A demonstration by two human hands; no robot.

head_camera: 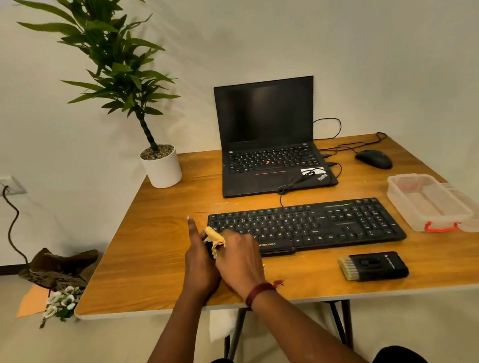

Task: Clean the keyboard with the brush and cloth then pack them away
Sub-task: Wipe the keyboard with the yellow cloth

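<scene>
A black keyboard (319, 224) lies across the middle of the wooden table (152, 264). At its left end my right hand (239, 259) holds a crumpled yellow cloth (215, 239) against the keyboard's left corner. My left hand (199, 262) is at that same corner, one finger pointing straight up; whether it grips the keyboard's end is hidden. The black brush (373, 266) with pale bristles lies flat near the front edge, right of my hands. A clear plastic box (425, 201) with a red clasp stands open at the right, its lid beside it.
An open black laptop (269, 139) sits behind the keyboard, cables trailing to a black mouse (373, 159) at back right. A potted plant (161, 166) stands on the back left corner. Shoes and flowers lie on the floor left of the table.
</scene>
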